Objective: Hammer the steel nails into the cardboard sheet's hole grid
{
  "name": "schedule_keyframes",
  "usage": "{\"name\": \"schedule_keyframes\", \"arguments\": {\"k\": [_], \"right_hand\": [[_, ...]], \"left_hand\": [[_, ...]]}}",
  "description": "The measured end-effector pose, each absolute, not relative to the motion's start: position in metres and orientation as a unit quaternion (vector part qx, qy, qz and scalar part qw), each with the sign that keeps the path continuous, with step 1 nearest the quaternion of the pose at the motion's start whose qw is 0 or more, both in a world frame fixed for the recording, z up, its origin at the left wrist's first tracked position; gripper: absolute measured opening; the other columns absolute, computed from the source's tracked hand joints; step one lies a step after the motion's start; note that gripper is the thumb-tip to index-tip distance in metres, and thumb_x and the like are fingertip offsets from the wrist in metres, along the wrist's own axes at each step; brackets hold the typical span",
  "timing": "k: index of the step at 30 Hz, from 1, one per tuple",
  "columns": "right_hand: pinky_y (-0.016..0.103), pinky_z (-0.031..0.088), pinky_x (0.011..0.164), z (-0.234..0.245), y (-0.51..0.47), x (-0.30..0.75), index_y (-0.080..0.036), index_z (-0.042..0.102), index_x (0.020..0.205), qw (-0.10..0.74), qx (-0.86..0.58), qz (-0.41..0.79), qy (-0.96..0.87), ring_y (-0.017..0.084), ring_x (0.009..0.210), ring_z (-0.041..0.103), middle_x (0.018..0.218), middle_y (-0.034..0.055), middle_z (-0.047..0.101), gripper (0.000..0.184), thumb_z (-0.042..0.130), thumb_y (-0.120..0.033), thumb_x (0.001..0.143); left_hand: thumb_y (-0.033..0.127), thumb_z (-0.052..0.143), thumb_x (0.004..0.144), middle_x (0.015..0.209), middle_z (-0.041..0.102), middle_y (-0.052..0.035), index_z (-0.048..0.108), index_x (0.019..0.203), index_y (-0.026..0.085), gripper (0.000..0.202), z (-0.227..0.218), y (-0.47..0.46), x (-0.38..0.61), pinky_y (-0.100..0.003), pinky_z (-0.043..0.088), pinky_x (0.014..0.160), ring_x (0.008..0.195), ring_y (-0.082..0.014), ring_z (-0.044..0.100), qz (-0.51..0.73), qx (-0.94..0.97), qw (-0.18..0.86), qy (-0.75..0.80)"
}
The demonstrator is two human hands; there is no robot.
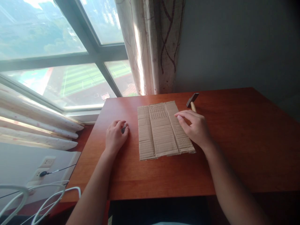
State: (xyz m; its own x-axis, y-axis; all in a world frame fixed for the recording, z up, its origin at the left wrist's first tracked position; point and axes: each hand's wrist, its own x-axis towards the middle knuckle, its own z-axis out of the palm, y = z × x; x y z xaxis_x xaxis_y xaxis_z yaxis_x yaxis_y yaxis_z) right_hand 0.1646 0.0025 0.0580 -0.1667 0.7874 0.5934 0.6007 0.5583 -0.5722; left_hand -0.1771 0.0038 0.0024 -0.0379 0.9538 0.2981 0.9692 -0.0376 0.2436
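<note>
On the table lies a flat piece of corrugated cardboard (164, 137), creased lengthwise into panels. Rows of small dark dots (158, 112) fill the far part of its middle panel; whether they are holes or nail heads I cannot tell. My left hand (116, 135) rests on the table left of the cardboard, fingers curled around a small bunch of thin dark pieces (123, 129) that look like nails. Over the cardboard's right edge is my right hand (193, 126), thumb and forefinger together; anything between them is too small to make out. A hammer (192, 100) lies just beyond it, its wooden handle partly hidden.
The reddish-brown table (239, 134) reaches to a grey wall. A window (77, 78) and a patterned curtain (150, 47) stand behind and to the left. White cables (56, 197) loop at the lower left, near a wall socket (37, 176) with a black plug.
</note>
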Motion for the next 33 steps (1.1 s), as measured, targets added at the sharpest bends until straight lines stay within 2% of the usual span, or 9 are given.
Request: {"name": "schedule_keyframes", "arguments": {"k": [8,15,19,22,28,33], "right_hand": [[0.036,0.053,0.086,0.056,0.003,0.164,-0.02,0.071,0.094,0.451,-0.458,0.105,-0.759,0.021,0.091,0.07,0.095,0.0057,0.076,0.02,0.052,-0.019,0.095],[0.038,0.054,0.086,0.055,0.005,0.165,-0.022,0.071,0.094,0.451,-0.459,0.104,-0.759,0.022,0.091,0.07,0.095,0.0056,0.076,0.02,0.051,-0.021,0.095],[0.037,0.055,0.084,0.055,0.005,0.166,-0.022,0.071,0.094,0.46,-0.469,0.1,-0.747,0.021,0.09,0.071,0.095,0.0052,0.076,0.02,0.051,-0.022,0.095],[0.034,0.055,0.075,0.053,0.006,0.167,-0.022,0.07,0.089,0.459,-0.495,0.1,-0.731,0.021,0.084,0.07,0.091,0.0049,0.076,0.022,0.05,-0.025,0.096],[0.033,0.053,0.066,0.053,0.009,0.174,-0.022,0.07,0.088,0.49,-0.535,0.078,-0.684,0.019,0.073,0.068,0.083,0.0035,0.074,0.022,0.05,-0.029,0.095],[0.033,0.052,0.065,0.05,0.013,0.18,-0.021,0.071,0.088,0.482,-0.547,0.077,-0.68,0.019,0.07,0.067,0.082,0.0035,0.074,0.021,0.052,-0.028,0.094]], "left_hand": [[0.039,0.049,0.092,0.118,0.065,-0.0113,0.066,0.113,0.019,0.033,0.002,-0.005,-0.178,-0.04,0.049,0.092,0.103,-0.0277,0.063,-0.183,-0.706,0.035,-0.684],[0.041,0.05,0.092,0.119,0.064,-0.0107,0.065,0.112,0.02,0.033,0.007,-0.012,-0.181,-0.039,0.049,0.092,0.107,-0.0278,0.063,-0.218,-0.695,0.018,-0.685],[0.037,0.05,0.092,0.115,0.065,-0.0092,0.065,0.111,0.02,0.03,0.011,-0.024,-0.188,-0.036,0.051,0.086,0.097,-0.0246,0.066,-0.24,-0.681,0.024,-0.692],[0.036,0.049,0.092,0.104,0.066,-0.0073,0.066,0.104,0.02,0.025,0.013,-0.034,-0.193,-0.035,0.051,0.081,0.088,-0.0226,0.067,-0.24,-0.674,0.042,-0.698],[0.034,0.049,0.092,0.096,0.068,-0.0058,0.067,0.095,0.024,0.021,0.015,-0.042,-0.196,-0.035,0.049,0.08,0.086,-0.0233,0.065,-0.179,-0.704,0.063,-0.685],[0.038,0.044,0.096,0.094,0.069,-0.0089,0.07,0.092,0.022,0.03,0.019,-0.038,-0.195,-0.041,0.047,0.08,0.087,-0.0284,0.063,-0.101,-0.735,0.112,-0.661]]}}
